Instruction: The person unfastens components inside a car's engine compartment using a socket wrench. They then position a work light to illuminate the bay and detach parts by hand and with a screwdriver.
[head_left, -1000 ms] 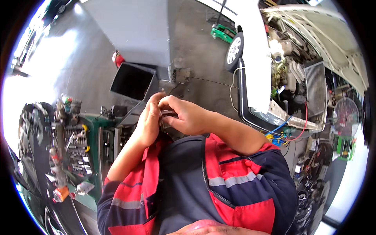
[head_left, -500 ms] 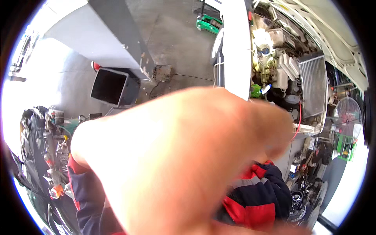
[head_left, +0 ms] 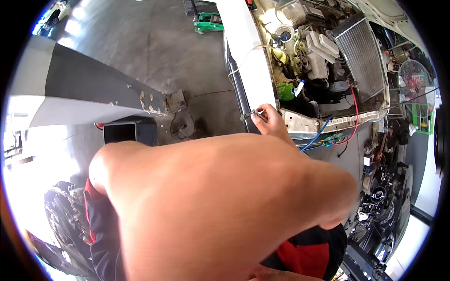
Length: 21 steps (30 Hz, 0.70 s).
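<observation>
Indoors, at the front corner of a white car (head_left: 241,37), a worker's right hand (head_left: 269,122) pinches a small dark part (head_left: 246,116) between the thumb and bent fingers, the grip nearly closed. The part shows against the car's near side; whether it touches the car cannot be told. The left forearm (head_left: 201,187) fills the foreground, with the left hand (head_left: 330,187) blurred at its end; how far open that hand is, or whether it holds anything, cannot be told. Beyond, the hood (head_left: 398,16) stands raised over the exposed engine (head_left: 319,44), with a green bottle (head_left: 284,92) to one side and a radiator (head_left: 361,58) to the other. As far as can be judged, the work is unfinished: the part is in the fingers, not set down, and the engine lies uncovered. No completed step can be picked out, and how much remains is unclear.
</observation>
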Available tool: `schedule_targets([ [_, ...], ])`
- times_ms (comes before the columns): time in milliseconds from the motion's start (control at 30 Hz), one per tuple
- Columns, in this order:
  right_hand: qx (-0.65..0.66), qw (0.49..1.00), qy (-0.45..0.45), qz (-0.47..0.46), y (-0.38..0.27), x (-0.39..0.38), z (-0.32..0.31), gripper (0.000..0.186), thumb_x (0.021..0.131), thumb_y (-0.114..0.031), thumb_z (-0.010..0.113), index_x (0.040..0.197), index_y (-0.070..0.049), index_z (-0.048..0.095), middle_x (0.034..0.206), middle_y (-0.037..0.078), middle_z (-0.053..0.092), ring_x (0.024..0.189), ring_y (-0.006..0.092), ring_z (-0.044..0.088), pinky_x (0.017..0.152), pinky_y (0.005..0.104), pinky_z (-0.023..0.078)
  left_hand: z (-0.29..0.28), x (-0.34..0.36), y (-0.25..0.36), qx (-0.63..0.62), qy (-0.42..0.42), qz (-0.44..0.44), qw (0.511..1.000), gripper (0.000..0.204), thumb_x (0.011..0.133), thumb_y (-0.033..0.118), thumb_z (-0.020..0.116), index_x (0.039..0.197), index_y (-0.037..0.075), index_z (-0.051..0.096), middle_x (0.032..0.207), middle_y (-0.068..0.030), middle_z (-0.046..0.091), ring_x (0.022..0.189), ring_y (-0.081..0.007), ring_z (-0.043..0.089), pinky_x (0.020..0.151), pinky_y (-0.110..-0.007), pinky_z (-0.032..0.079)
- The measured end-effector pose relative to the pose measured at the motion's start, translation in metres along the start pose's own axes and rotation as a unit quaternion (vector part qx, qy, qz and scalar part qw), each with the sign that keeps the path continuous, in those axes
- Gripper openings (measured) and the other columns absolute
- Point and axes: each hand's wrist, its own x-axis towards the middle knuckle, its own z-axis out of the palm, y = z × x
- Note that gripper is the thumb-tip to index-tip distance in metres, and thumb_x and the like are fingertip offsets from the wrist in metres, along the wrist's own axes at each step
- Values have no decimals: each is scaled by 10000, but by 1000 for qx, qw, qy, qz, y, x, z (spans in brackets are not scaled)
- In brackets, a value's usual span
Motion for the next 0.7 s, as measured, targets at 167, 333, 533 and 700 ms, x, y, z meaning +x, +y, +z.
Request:
schedule_targets([
  [167,-78,995,70,3,-26,41,-8,268,909,-201,618,1047,10,530,767,62,605,695,114,547,648,280,465,-60,44,-12,26,-57,10,998,311,870,296,667,990,14,610,707,22,452,631,-62,384,550,-248,326],
  [333,-11,988,154,-22,-28,102,6,314,903,-257,619,1052,10,548,723,75,593,667,134,542,618,296,447,-124,119,-108,119,37,40,991,190,916,179,605,982,4,574,746,8,474,658,-57,410,561,-244,360],
  [533,127,983,131,10,-89,164,14,259,949,-264,580,996,-10,580,689,-2,517,605,77,443,542,249,373,-196,184,-190,225,-16,16,974,364,866,295,645,1021,-30,589,909,-197,615,827,-256,605,738,-370,479],
  [700,402,911,97,8,-98,193,13,244,1004,-293,493,1016,-54,543,657,-48,416,530,60,331,485,236,288,-203,233,-178,281,-250,-13,926,386,897,303,632,1117,-12,590,881,-121,632,823,-198,586,774,-336,469],
])
